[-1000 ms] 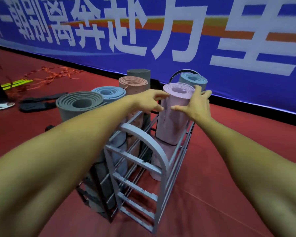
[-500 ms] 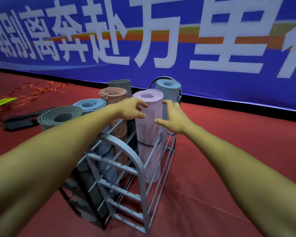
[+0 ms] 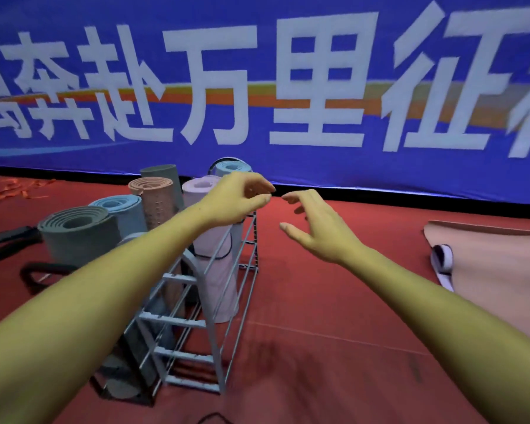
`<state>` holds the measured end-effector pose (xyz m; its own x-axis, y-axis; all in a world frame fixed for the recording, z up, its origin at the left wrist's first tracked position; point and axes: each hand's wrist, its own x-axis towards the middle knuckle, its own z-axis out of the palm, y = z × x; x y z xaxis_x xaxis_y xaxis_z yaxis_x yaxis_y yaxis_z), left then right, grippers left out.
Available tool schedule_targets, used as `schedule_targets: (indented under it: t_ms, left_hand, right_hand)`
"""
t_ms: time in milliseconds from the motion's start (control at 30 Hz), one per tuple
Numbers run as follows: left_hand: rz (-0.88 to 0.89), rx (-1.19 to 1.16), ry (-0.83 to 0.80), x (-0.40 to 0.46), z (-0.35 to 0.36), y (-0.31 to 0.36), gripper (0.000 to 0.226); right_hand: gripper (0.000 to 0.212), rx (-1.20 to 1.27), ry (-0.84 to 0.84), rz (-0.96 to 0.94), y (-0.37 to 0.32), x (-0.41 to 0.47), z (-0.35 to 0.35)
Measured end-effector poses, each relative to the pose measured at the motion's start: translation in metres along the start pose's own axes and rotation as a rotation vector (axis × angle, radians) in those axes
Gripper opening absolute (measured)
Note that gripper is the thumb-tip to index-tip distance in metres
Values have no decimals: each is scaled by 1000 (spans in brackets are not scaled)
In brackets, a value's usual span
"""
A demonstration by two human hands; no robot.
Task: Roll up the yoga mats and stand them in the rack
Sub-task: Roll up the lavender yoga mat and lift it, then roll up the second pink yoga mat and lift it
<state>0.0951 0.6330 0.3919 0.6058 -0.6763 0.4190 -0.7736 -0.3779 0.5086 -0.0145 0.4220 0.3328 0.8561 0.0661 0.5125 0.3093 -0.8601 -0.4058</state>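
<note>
Six rolled yoga mats stand on end in the grey metal rack [image 3: 196,319] on the red floor [image 3: 318,347]. On the left side of the rack sit a grey mat [image 3: 77,234], a light blue mat [image 3: 121,209], a peach mat [image 3: 153,197] and a dark grey mat [image 3: 162,175]. On the right side stand the lilac mat [image 3: 218,270], with a thin black strap round its body, and behind it a second light blue mat [image 3: 231,168] at the far end.

The left hand [image 3: 236,203] hovers just above and in front of the lilac mat's top, its fingers loosely curled with nothing between them. The right hand [image 3: 315,228] hangs in the air to the right of the rack, fingers spread and slack, also holding nothing. Neither hand touches a mat, so the lilac mat looks settled in its slot.

That leaves at least one mat undone: a peach mat [image 3: 496,264] lies flat and unrolled on the floor well to the right, with a white and dark strap [image 3: 441,261] lying at its near edge. It needs rolling, probably binding, and then standing in the rack. Whether a free slot remains near the front right of the rack is hard to judge, since the left arm covers part of it.
</note>
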Motion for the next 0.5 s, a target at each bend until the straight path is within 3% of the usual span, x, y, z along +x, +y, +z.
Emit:
schedule_targets:
  t_ms: [200,500]
  left_hand:
    - [181,-213,113,-18,110,100,7]
    - [96,-366,-279,22,342,176,16]
  right_hand:
    - [42,-45,151,31,30,-115,-79]
    - [31,21,353,537,191,-332,-123]
